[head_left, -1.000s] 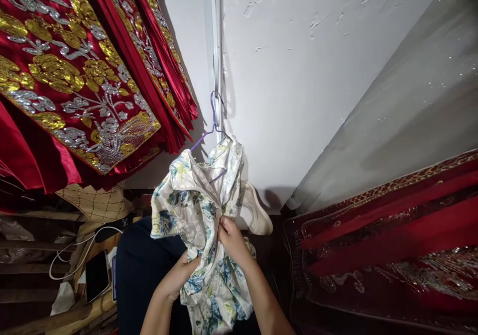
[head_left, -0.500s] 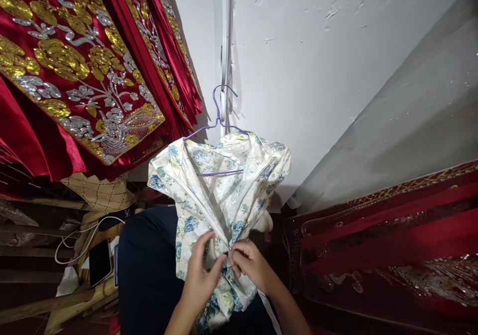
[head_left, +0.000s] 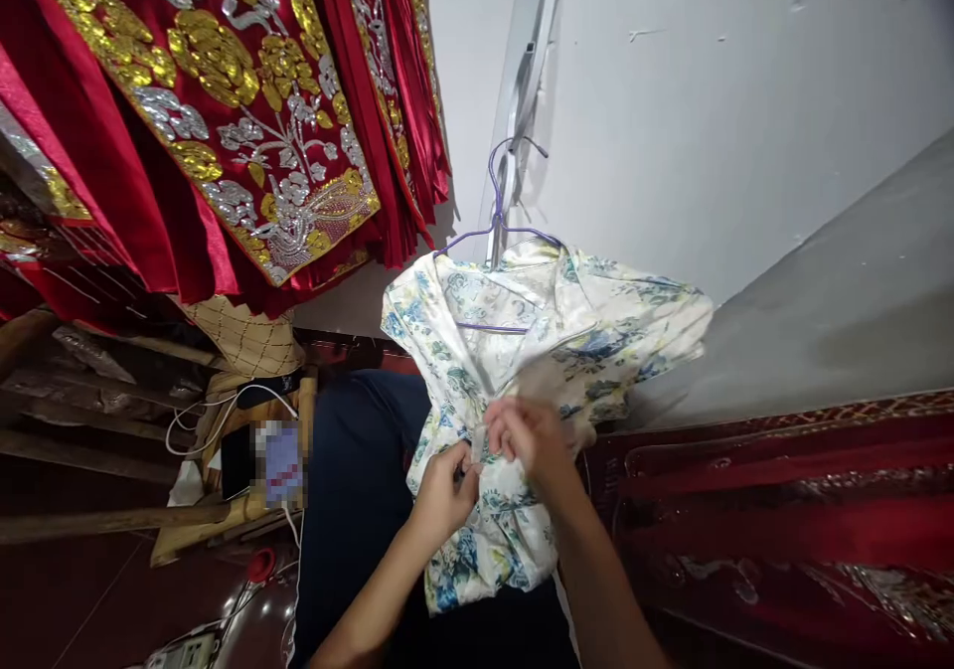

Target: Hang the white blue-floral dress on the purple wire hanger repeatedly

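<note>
A short-sleeved white blouse (head_left: 514,540) with blue and yellow flowers hangs from a purple wire hanger (head_left: 498,224), over my lap. Its V-shaped neck opening runs down to where my hands are. My left hand (head_left: 445,490) pinches the front of the blouse low on the opening, with a short pale strip standing between it and the other hand. Just above and to the right, my right hand (head_left: 526,435) is closed at the front edge, somewhat blurred. Its fingertips cover what exactly they grip there.
Red garments (head_left: 275,152) with gold and silver sequins hang at the upper left. A small wooden stool (head_left: 201,535) holds a dark phone (head_left: 239,462), a blurred-out screen and a white cable (head_left: 175,425). Plastic-covered red cloth (head_left: 782,510) lies at the right, below the white wall (head_left: 708,122).
The view has shifted, so everything sits further right. My right hand has risen above my left along the opening, and the right side of the blouse now spreads out wider.
</note>
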Motion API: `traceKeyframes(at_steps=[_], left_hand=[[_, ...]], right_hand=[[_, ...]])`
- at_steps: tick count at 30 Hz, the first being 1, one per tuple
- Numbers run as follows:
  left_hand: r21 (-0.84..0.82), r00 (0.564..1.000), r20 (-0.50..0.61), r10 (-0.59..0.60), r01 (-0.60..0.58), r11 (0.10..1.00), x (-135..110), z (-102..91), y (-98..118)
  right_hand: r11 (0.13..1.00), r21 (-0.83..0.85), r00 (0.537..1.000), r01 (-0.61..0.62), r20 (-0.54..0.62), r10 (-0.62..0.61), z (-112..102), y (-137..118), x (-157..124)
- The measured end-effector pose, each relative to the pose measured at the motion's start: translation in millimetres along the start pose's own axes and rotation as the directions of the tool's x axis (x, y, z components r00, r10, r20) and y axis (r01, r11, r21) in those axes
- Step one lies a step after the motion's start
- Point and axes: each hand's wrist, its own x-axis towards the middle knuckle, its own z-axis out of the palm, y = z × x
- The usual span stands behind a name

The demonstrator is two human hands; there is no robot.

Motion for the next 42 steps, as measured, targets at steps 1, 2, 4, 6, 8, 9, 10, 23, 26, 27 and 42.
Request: traceKeyframes(at_steps=[1, 2, 4, 6, 8, 9, 10, 23, 26, 27, 42], left_hand=[[0.003, 1.0, 0.006, 0.005, -0.005, 1.0, 4, 0.9, 0], [0.008, 1.0, 0.015, 0.012, -0.012, 1.0, 9, 1.6, 0], [0.018, 0.999, 0.033, 0.031, -0.032, 0.999, 18, 1.8, -1], [0.027, 0.998, 0.045, 0.048, -0.049, 0.998, 27, -0.7, -2], [0.029, 0.997, 0.054, 0.056, -0.057, 0.998, 34, -7.1, -1], [0.026, 0.997, 0.057, 0.056, -0.058, 0.998, 37, -12.0, 2], [0.023, 0.997, 0.058, 0.055, -0.056, 0.998, 40, -18.2, 7], [0.286, 0.76, -0.113, 0.64, -0.592, 0.753, 98, -107.6, 164], [0.403, 0.759, -0.066, 0.648, -0.574, 0.713, 107, -110.6, 159], [0.421, 0.752, -0.065, 0.656, -0.575, 0.701, 110, -112.3, 157], [-0.468, 0.797, -0.596, -0.1, -0.243, 0.85, 110, -160.4, 22]], right_hand=[[0.999, 0.018, 0.999, 0.041, -0.035, -0.04, 1, -20, 10], [0.995, 0.038, 0.992, 0.097, -0.086, -0.094, 3, -42, 19], [0.979, 0.031, 0.971, 0.203, -0.138, -0.197, 11, -83, 33], [0.96, 0.034, 0.949, 0.278, -0.161, -0.269, 20, -114, 39], [0.946, 0.04, 0.936, 0.322, -0.162, -0.311, 28, -126, 39], [0.941, 0.044, 0.931, 0.336, -0.164, -0.325, 30, -126, 38], [0.936, 0.047, 0.927, 0.348, -0.169, -0.336, 31, -122, 35], [0.91, -0.111, 0.907, 0.4, -0.095, -0.41, 14, -89, 20], [0.904, -0.154, 0.908, 0.399, -0.074, -0.413, 14, -77, 35], [0.902, -0.167, 0.907, 0.398, -0.075, -0.414, 16, -71, 43], [0.994, 0.109, 0.957, 0.009, 0.287, -0.04, 12, 9, -6]])
